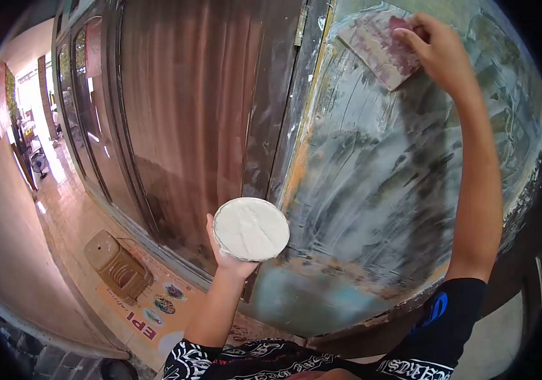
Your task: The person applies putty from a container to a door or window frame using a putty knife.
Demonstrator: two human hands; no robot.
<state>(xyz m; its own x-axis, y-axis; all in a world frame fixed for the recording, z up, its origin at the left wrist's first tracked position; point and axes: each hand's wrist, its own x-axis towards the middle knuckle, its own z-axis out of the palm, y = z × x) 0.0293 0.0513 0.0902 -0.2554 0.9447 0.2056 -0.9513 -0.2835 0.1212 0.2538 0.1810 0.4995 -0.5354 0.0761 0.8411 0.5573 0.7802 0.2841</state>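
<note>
My right hand [436,47] is raised at the upper right, closed on a flat, square-edged putty spreader [375,50] smeared with pale paste. The spreader lies against a panel [360,190] streaked with grey and whitish filler. Lower down, my left hand [233,263] holds up a round tub [251,229] full of white putty from underneath. The putty's top is smooth, with a few shallow lines across it. Most of the left fingers are hidden beneath the tub.
Left of the panel stands a dark-framed glass door [188,114] with a brown curtain behind it. A brown plastic stool [119,263] lies on a printed orange banner [150,316] on the floor. Further back a fan [39,163] stands along the bright passage.
</note>
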